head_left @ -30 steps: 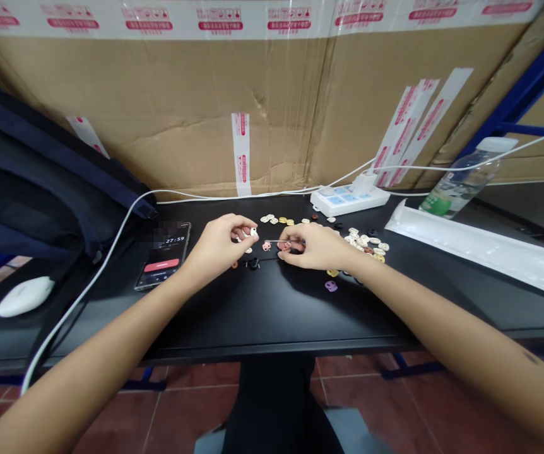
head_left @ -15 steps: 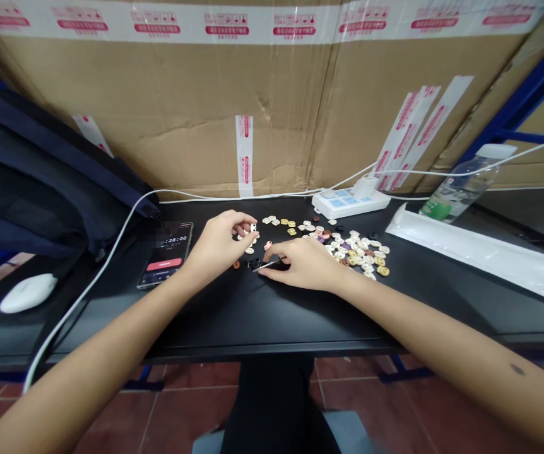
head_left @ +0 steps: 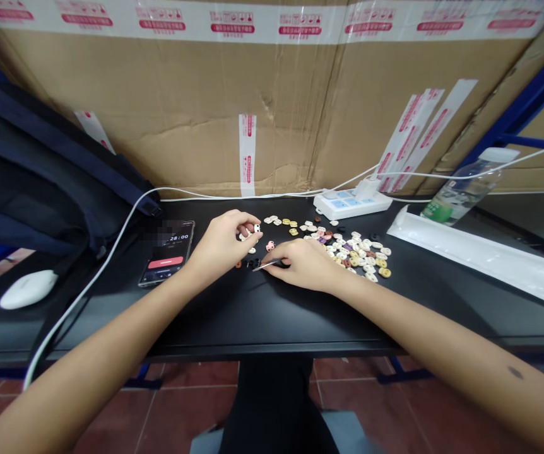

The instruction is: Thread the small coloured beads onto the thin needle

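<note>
My left hand (head_left: 224,243) pinches a small white bead with black spots (head_left: 257,229) between thumb and fingers, just above the table. In my right hand (head_left: 303,265) is a thin, pointed metal tool (head_left: 267,265), its tip aimed left; its exact kind is not clear. Beyond the right fingertips lies a pink bead (head_left: 270,246) with dark spots. Small black pieces (head_left: 253,262) sit by the tool's tip, beside an orange-brown one (head_left: 238,265). White beads (head_left: 252,250) lie partly hidden under the left fingers. A mixed pile of white, yellow, brown and purple beads (head_left: 357,251) spreads right of my right hand.
Small groups of white (head_left: 272,220) and yellow beads (head_left: 289,223) lie farther back. Around them are a phone (head_left: 166,255), white mouse (head_left: 28,289), power strip (head_left: 352,203), long white packet (head_left: 480,258), bottle (head_left: 466,189) and backpack (head_left: 54,170). A white cable (head_left: 125,233) crosses the table.
The view has shifted slightly. Both hands keep almost the same places and holds, and the pink bead now shows more clearly past my right fingertips.
</note>
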A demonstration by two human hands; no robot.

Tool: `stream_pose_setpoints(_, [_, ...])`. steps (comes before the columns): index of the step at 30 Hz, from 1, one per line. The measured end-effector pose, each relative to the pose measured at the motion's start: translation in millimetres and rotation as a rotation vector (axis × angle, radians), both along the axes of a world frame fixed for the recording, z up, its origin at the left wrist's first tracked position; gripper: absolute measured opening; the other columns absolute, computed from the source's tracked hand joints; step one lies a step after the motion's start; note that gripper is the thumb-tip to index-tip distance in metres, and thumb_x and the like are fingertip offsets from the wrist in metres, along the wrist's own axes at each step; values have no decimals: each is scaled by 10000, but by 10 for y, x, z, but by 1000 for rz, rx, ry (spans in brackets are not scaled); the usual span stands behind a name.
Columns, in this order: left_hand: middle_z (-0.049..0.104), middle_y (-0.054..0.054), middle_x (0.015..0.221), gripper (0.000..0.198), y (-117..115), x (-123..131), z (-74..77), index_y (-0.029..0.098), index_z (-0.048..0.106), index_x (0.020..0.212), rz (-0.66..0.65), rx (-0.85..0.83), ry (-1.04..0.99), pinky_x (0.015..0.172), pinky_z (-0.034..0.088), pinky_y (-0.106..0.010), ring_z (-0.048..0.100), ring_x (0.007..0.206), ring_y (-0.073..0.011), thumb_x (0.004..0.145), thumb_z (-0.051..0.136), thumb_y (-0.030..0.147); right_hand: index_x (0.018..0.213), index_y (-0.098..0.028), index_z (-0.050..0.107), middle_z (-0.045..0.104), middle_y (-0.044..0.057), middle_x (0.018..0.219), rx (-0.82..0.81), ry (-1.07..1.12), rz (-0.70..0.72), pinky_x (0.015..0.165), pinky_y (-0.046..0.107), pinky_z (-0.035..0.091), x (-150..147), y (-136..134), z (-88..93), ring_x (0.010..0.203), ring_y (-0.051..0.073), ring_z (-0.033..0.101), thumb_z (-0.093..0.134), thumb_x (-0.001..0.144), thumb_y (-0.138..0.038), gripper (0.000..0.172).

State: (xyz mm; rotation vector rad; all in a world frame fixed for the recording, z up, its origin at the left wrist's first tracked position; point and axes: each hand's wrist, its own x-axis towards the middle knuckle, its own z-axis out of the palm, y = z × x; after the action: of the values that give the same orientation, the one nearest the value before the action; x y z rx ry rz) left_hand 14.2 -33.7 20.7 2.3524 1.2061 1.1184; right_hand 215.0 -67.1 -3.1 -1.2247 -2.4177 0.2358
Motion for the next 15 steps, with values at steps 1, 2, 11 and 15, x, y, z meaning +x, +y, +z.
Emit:
stream_pose_setpoints(1, [717,-43,886,189,0,-1,-1,155,753,985,0,0,1,754,552,-305,675,775,-175,831,699,251,1020,-305,825,814,-18,1021,1,-4,0,705,259,457,-2,3,-2,828,171,734,632,930,-285,213])
stream_pose_setpoints(2, [716,-43,886,190,0,-3,-2,156,753,985,-1,0,3,754,552,-306,674,775,-176,831,700,254,1012,-300,825,814,-15,1000,3,-9,-5,687,257,444,-6,5,-4,817,169,730,630,925,-280,214])
stream_pose_setpoints(11, [716,-43,888,192,3,-1,-3,164,749,981,-3,6,1,764,553,-312,673,781,-178,831,705,276,975,-263,811,768,-10,783,40,-32,-36,607,256,348,-16,-23,-12,618,133,621,610,880,-255,223])
stream_pose_setpoints(15, [712,-41,885,192,4,-4,-1,164,750,979,-1,3,1,762,553,-311,672,776,-176,834,703,280,1002,-262,810,737,-13,722,56,-19,-33,605,254,341,-11,-35,-21,587,130,593,604,862,-250,249])
